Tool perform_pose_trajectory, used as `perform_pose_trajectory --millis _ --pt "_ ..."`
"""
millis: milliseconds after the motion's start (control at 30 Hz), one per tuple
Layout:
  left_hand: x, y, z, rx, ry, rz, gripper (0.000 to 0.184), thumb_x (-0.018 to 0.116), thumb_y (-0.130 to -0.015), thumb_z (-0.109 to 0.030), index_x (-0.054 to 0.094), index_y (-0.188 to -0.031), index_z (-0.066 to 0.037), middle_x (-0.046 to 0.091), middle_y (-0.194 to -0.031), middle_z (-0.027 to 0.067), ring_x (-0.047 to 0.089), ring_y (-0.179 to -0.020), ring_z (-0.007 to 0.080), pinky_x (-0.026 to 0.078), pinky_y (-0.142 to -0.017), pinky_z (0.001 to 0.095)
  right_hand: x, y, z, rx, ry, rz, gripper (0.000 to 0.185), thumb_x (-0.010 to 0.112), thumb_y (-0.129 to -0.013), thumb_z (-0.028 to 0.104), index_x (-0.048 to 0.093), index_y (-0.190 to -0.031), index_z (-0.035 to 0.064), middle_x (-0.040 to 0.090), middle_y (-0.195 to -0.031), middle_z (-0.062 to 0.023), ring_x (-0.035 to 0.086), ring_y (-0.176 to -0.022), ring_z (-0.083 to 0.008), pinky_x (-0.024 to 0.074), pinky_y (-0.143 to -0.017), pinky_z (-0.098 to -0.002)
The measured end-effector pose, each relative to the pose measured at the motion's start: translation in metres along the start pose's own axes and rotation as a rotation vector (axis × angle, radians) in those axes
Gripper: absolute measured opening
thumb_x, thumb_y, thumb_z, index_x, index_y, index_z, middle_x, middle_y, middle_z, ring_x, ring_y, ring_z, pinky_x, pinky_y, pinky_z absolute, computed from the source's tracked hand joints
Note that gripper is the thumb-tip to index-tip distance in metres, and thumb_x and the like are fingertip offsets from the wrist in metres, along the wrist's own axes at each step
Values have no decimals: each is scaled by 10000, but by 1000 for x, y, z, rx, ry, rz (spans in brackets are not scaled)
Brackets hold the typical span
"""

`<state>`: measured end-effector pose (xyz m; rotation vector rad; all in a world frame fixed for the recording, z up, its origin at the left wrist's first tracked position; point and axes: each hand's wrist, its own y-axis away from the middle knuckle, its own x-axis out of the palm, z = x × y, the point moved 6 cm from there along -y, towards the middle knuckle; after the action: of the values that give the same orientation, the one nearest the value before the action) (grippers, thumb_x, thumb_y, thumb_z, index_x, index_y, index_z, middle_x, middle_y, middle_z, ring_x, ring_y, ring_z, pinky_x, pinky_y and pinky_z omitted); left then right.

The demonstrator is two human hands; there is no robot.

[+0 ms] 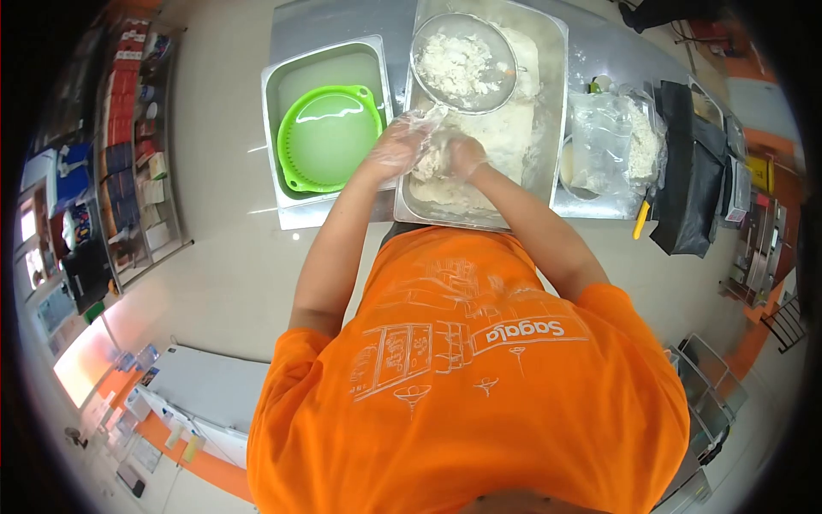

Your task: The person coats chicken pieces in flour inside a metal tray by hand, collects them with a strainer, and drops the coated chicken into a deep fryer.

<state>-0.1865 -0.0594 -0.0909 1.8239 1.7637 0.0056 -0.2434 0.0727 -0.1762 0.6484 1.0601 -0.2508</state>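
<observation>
Flour (514, 128) lies deep in a metal tray (556, 77) in front of me. Over its near left part, my left hand (401, 151) wears a clear plastic glove dusted white, its fingers closed around a flour-coated lump (431, 161). Close beside it, my right hand (466, 156), also gloved, curls its fingers against the same floury mass. What that mass is under the flour, I cannot make out. A round mesh strainer (501, 96) rests at the tray's far left, with several pale floured pieces (458, 64) in it.
Left of the flour tray, another metal tray (270, 111) holds a green plastic strainer basket (289, 141) in cloudy liquid. On the right are a clear bag (599, 128) with flour, a bowl (575, 176), a yellow-handled tool (640, 220) and a black bag (685, 184) at the table edge.
</observation>
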Motion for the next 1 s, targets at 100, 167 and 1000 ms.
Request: perform_pose_trajectory --millis 100,167,1000 --pt "4 -6 10 -144 134 -33 329 524 -974 -297 568 -1196 -59 588 -1000 96 551 -876 190 471 -775 321 -10 31 -42 -31 -712 -334 332 682 -794 234 656 -1094 93 693 -1010 -115 666 -886 -295 536 -841 -375" --pt "15 -6 22 -287 387 -72 314 515 -978 -312 581 -1105 -32 579 -767 45 504 -606 133 435 -556 301 -45 70 -45 -184 -274 -411 363 692 -797 228 639 -1131 95 682 -1063 -111 663 -924 -277 532 -851 -360" --pt "19 11 20 -10 378 23 229 500 -988 -229 514 -1140 -59 467 -756 -28 441 -634 74 414 -554 254 -54 100 -8 -219 -60 -162 514 612 -844 160 504 -1345 121 595 -1150 -209 618 -982 -355 516 -845 -403"
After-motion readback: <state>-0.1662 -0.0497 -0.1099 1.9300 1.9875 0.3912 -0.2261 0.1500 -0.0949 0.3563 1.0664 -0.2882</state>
